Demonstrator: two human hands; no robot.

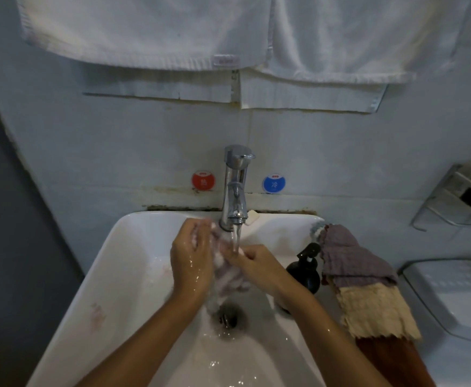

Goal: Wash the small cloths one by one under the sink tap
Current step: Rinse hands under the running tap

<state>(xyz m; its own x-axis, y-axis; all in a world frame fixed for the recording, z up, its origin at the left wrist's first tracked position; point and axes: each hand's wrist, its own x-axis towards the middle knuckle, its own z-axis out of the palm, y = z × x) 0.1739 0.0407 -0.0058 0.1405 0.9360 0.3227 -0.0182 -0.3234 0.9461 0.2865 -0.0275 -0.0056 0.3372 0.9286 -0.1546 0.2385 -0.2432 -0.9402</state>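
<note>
Two wet forearms are reaching over the white sink (pixel 122 263); left hand (pixel 191 261) and right hand (pixel 259 265) are both clutching a greyish cloth (pixel 228 277) under the chrome tap (pixel 235 185), water running onto it.
</note>
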